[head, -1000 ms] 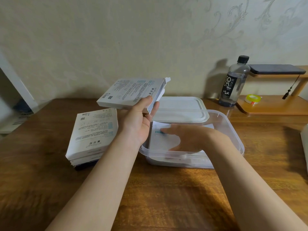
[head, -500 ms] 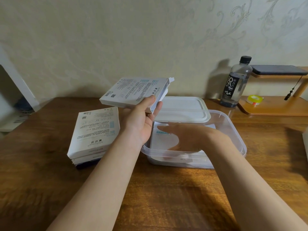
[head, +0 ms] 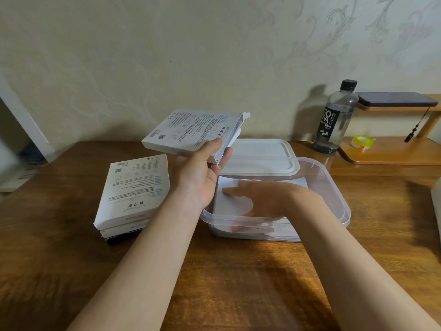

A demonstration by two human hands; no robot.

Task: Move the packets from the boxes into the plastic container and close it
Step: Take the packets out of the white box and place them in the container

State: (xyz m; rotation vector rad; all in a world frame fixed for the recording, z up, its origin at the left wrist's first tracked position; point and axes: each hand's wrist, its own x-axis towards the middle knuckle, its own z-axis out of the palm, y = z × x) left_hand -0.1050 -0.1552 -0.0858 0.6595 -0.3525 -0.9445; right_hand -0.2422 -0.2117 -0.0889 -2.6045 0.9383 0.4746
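My left hand (head: pixel 199 173) grips a flat white box (head: pixel 191 132) by its lower edge and holds it in the air, its open end flap toward the right. A clear plastic container (head: pixel 334 185) stands open on the wooden table. Inside it my right hand (head: pixel 257 199) lies flat with straight fingers on white packets (head: pixel 229 206). The container's white lid (head: pixel 260 158) lies just behind it. A stack of similar white boxes (head: pixel 134 189) sits to the left of the container.
A clear bottle with a black cap (head: pixel 336 118) stands at the back right, beside a low wooden shelf (head: pixel 391 156) with a yellow tape roll (head: pixel 362 142) and a dark phone (head: pixel 396 99) on top. The wall runs close behind the table.
The held box has drifted slightly right and up in view. My right hand stays flat on the packets in the container, with its fingers a little straighter.
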